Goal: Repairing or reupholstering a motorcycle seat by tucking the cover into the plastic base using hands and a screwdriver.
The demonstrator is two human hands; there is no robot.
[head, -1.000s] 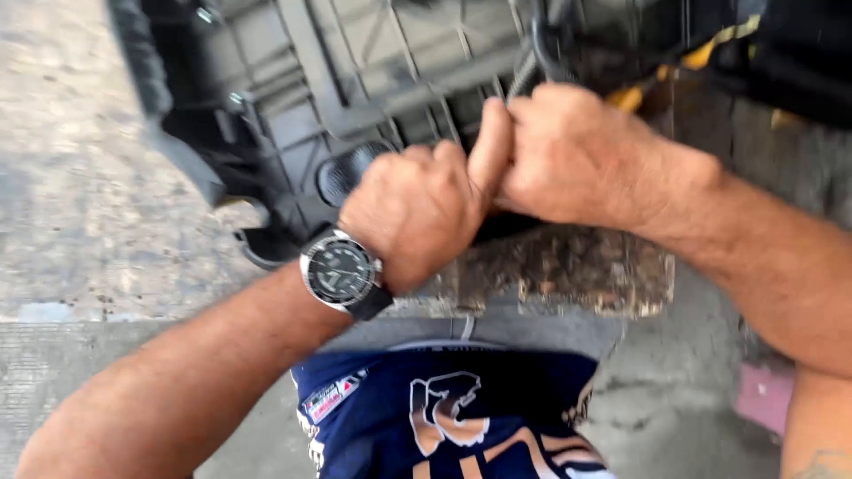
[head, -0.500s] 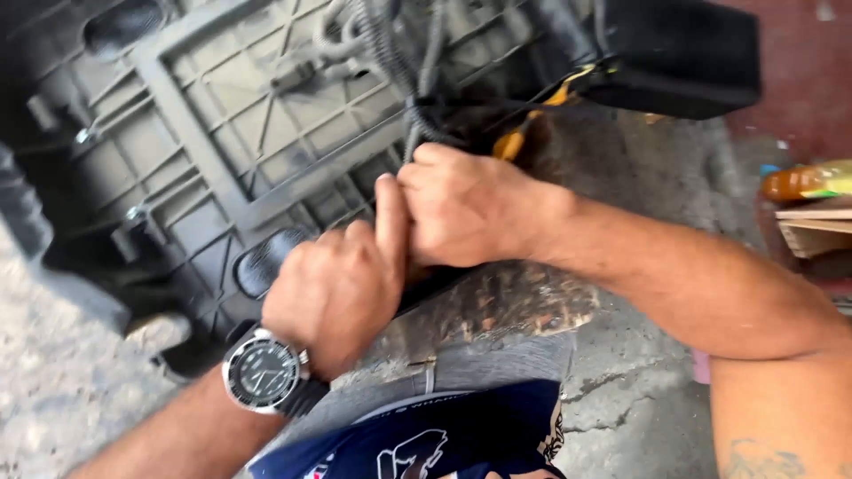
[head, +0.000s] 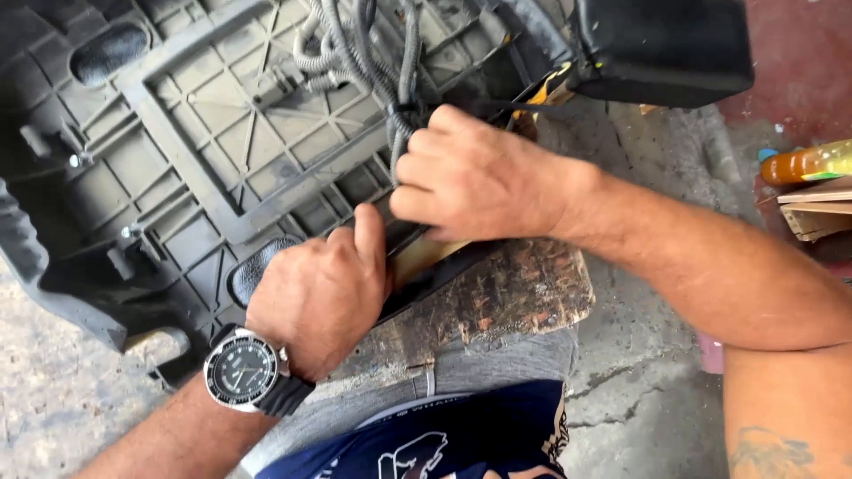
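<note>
Gripping the wire bundle [head: 390,106] in a closed right hand [head: 479,182], fingers curled around it where it crossed the ribbed grey panel [head: 222,160]. Left hand [head: 319,297] clenched beside it, thumb up against the panel's lower edge; whether it pinched anything couldn't be told. Watch [head: 244,372] on left wrist. Panel rested on worn wood block [head: 506,297], over concrete. Black box [head: 661,49] top right; bottle [head: 803,164] far right.

Matt ribbed grey plastic panel [head: 222,151]
</note>
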